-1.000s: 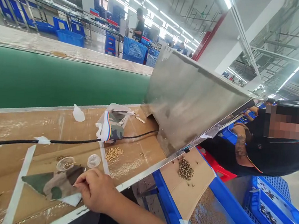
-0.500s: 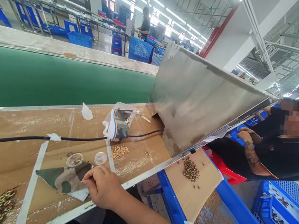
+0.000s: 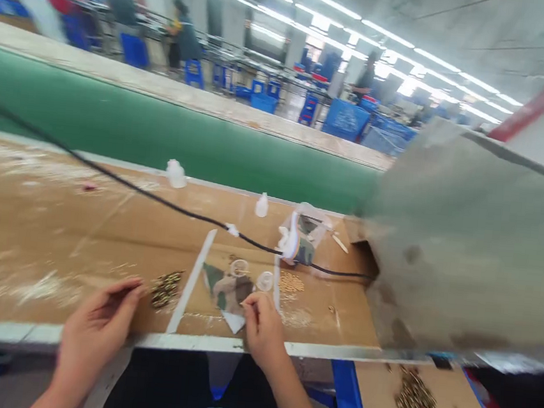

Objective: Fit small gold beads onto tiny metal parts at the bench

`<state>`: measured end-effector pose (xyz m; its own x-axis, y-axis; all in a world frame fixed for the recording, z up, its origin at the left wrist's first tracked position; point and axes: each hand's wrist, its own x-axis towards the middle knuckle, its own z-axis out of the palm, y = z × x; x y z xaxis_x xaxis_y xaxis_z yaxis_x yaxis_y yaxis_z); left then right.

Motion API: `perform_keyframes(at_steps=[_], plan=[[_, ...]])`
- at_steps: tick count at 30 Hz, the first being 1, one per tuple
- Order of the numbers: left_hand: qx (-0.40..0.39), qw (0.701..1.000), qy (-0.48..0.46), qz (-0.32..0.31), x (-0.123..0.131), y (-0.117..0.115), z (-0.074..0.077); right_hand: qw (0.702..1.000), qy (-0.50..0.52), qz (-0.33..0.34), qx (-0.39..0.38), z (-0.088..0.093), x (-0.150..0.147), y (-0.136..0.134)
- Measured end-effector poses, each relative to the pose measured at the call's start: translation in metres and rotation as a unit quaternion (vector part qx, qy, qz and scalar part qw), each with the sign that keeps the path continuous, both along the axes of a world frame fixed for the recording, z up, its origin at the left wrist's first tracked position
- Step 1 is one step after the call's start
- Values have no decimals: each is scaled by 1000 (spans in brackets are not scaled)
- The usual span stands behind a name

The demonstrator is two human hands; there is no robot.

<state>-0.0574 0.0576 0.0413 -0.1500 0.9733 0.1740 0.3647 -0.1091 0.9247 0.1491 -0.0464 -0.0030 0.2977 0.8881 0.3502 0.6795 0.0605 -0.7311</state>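
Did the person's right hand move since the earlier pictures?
No, hardly. The right hand is still at the right edge of the camouflage fabric patch, as it was earlier. The whole view swung, but the hand kept its place against the patch.

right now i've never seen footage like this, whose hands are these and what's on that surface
This picture comes from a camera worn on a person's head, looking forward and down, so the two bare hands are the wearer's own. The left hand is raised, fingers slightly curled, beside a small heap of brass-coloured metal parts. The right hand pinches its fingertips at the edge of a camouflage-patterned cloth scrap; anything held is too small to tell. Below them lies a brown cardboard sheet, with two small clear plastic cups and a thin black cable. Beyond lies a green conveyor belt, and a grey steel hood stands at right.
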Motion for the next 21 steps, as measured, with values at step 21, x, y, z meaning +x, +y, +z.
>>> perform_keyframes(at_steps=[21], plan=[[-323, 772, -493, -239, 73, -32, -22, 998, -47, 9, 34, -4, 13, 1]])
